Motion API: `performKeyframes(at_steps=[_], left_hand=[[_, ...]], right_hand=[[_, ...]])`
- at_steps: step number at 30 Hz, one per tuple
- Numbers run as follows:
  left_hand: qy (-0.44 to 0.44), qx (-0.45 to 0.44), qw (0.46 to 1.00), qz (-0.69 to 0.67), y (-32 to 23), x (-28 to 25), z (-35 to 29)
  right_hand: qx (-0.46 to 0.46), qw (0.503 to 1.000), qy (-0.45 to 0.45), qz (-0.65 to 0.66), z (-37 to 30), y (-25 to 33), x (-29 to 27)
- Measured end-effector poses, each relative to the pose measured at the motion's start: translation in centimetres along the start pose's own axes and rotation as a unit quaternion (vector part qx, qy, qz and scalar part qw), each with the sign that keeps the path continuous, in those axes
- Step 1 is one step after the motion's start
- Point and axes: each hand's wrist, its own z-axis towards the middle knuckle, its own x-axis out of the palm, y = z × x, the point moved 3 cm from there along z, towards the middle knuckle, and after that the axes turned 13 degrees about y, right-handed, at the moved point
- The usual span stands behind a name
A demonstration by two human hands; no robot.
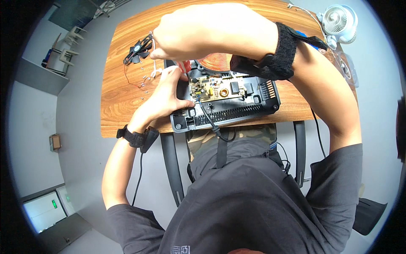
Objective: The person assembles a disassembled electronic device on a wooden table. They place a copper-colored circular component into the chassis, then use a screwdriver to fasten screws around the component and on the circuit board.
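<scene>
A black plastic housing [264, 111], like an induction cooker base, lies open at the table's near edge. Inside it sit a tan circuit board [211, 87] and, behind that, a round copper coil [215, 62]. My right hand [179, 36] arches over from the far side, its fingers closed on what looks like a red-handled screwdriver [185, 66] standing near the board's left end. My left hand [168, 91] grips the housing's left side. Its thumb rests by the board's near left corner, while its fingertips are partly hidden beside the red handle. A black power cord [215, 129] droops off the front.
Left of the housing lie a black cooling fan [138, 51] with thin wires and several small screws [145, 78] on the wooden table [122, 99]. A white desk fan [338, 23] stands at the far right. Beside it is a clear plastic piece [349, 70].
</scene>
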Motion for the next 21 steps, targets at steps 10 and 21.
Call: performKeyframes(at_steps=[10, 21], left_hand=[[0.002, 0.01, 1.0, 0.005, 0.4, 0.1, 0.0], [0.004, 0.025, 1.0, -0.002, 0.0, 0.0, 0.4]], right_hand=[[0.095, 0.967, 0.079, -0.224, 4.0, -2.9, 2.3], [0.114, 0.934, 0.11, -0.32, 6.4, -4.2, 2.9]])
